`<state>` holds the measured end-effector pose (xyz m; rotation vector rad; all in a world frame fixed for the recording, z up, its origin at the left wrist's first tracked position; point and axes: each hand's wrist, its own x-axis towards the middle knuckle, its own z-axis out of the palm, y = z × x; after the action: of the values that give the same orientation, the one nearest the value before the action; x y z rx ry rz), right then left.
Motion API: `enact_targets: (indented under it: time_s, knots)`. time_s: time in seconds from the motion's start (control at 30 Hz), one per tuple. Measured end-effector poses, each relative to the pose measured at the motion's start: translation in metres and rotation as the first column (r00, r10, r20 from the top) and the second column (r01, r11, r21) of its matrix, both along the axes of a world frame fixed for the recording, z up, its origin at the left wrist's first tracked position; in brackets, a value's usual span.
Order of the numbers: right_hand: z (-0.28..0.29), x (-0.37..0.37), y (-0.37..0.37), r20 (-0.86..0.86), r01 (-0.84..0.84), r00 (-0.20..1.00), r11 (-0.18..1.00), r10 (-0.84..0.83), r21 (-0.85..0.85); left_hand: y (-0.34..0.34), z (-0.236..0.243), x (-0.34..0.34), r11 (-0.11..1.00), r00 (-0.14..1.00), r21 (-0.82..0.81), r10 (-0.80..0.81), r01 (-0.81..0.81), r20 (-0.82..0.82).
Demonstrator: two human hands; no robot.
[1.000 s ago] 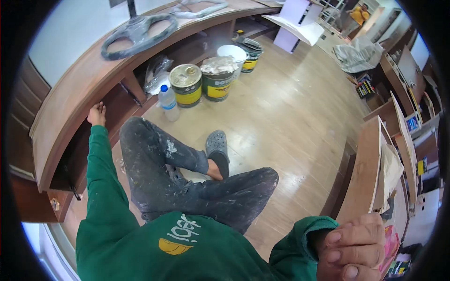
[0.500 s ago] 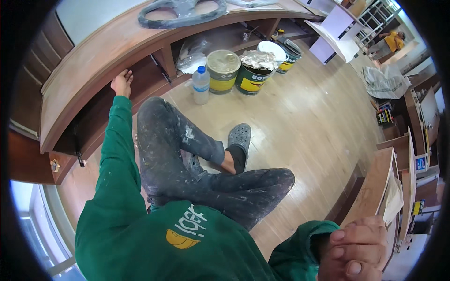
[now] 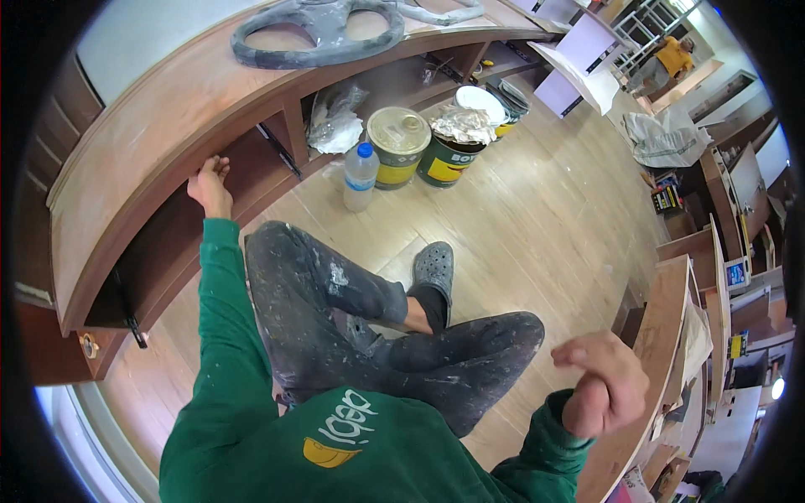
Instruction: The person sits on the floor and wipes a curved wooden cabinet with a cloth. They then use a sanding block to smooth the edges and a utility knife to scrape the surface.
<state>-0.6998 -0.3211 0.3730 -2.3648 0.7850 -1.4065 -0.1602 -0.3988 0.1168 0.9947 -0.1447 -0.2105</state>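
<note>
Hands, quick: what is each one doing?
Left hand: fingers curled under the wooden counter edge, touching it.
Right hand: raised, loosely curled, holding nothing visible.

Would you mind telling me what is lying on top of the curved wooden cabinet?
On the curved wooden cabinet lies a grey dusty frame with two round openings. The left hand reaches under its top edge; the shadowed compartment behind the hand cannot be seen.

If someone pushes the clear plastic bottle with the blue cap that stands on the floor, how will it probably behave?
The plastic bottle is tall and narrow, standing upright, so it would probably tip rather than slide. It looks thin-walled and likely light. Once down, its round body may roll on the smooth wooden floor.
</note>
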Motion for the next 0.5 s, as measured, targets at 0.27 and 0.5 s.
enact_targets:
  time_s: [0.27, 0.5]
  knots:
    - [-0.101, 0.003, -0.039, -0.229, 0.367, 0.93, 0.767, -0.287, 0.527, 0.011, -0.007, -0.003, 0.999, 0.973, 0.025, -0.052, 0.047, 0.223]
    - [-0.164, 0.03, -0.071, -0.329, 0.372, 0.924, 0.657, -0.195, 0.656, 0.005, -0.004, -0.001, 1.0, 0.962, 0.011, -0.003, 0.0, 0.271]
